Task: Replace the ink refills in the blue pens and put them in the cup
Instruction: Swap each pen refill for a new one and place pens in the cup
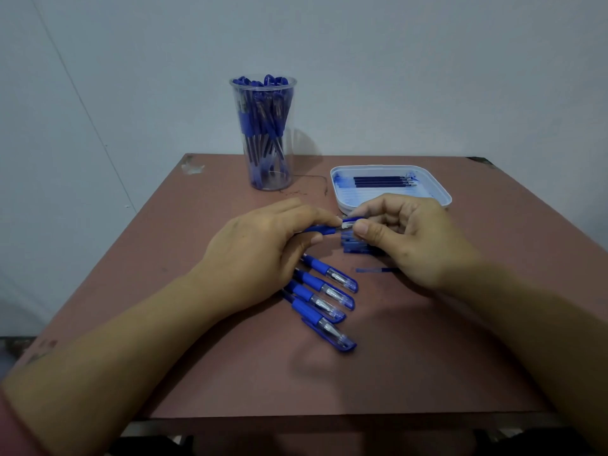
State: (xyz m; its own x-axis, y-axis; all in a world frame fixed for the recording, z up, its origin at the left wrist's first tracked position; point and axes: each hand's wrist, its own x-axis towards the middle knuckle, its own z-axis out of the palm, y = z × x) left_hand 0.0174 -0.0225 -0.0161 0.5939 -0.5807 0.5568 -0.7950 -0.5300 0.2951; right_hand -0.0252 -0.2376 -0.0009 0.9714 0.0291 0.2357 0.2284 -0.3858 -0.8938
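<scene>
Blue pen (320,229) sits pinched between our left hand (263,248) and right hand (404,238) above mid-table (427,357); four pens (324,297) lie nearer, cup (265,139) and refill tray (391,185) near the far edge, bare room nearer.

On the reddish-brown square surface (411,357) before me, the tall clear plastic cup (265,139) packed with pens stands at the far edge, left of centre. To its right lies the shallow white plastic tray (441,192) with four dark refills (383,181) in it. Four capped blue pens (324,301) lie side by side near me, under my left hand (260,255). A loose refill (375,269) lies to their right.
</scene>
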